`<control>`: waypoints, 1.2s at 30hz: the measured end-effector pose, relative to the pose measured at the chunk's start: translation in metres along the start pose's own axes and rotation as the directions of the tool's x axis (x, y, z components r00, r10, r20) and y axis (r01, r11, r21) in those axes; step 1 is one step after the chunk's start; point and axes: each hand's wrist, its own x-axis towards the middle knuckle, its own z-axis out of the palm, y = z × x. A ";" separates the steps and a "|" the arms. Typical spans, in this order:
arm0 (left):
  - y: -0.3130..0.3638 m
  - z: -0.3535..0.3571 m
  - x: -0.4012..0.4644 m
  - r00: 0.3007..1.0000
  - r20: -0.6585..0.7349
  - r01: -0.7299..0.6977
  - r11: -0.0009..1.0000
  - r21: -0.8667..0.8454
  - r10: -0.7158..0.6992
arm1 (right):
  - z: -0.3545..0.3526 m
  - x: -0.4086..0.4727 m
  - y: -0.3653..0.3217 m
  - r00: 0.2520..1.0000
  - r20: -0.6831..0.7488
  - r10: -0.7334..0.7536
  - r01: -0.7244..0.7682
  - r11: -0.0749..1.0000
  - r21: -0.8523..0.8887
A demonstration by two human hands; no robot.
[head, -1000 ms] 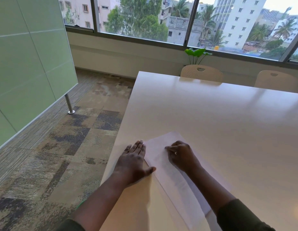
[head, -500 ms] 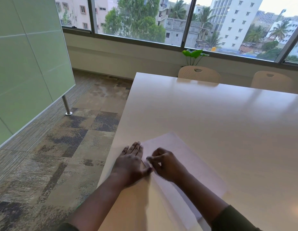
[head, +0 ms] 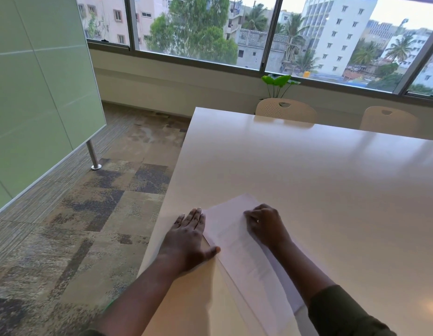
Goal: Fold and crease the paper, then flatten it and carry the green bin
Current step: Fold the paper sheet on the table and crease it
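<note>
Left hand (head: 186, 238), fingers flat and wide, pins paper (head: 237, 241) at 9 o'clock; curled right hand (head: 266, 224) should press hard along the fold.

Surface (head: 307, 190): glossy, smooth, pale laminate look. Paper (head: 237, 238): matt white, faint print, creased. Floor (head: 89, 226): rough mottled carpet tile. Chairs (head: 285, 110): perforated plastic.

Table (head: 307, 178) bare beyond paper (head: 234, 238); 2 chairs (head: 285, 110) far.

White paper (head: 237, 241), folded lengthwise, lies flat and slantwise near the table's (head: 307, 170) near left edge.
</note>
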 end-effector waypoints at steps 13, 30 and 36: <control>0.000 -0.001 0.000 1.000 0.010 0.002 1.000 -0.004 -0.002 | 0.002 0.001 -0.002 0.991 0.126 -0.054 0.060 0.997 -0.047; 0.000 0.000 0.001 1.000 -0.001 -0.005 1.000 -0.004 0.005 | 0.003 0.011 0.000 0.997 0.060 0.037 -0.034 0.998 -0.059; 0.000 0.002 0.002 1.000 -0.002 -0.005 1.000 0.006 0.005 | 0.002 -0.004 -0.007 0.991 0.084 -0.100 0.097 0.994 0.044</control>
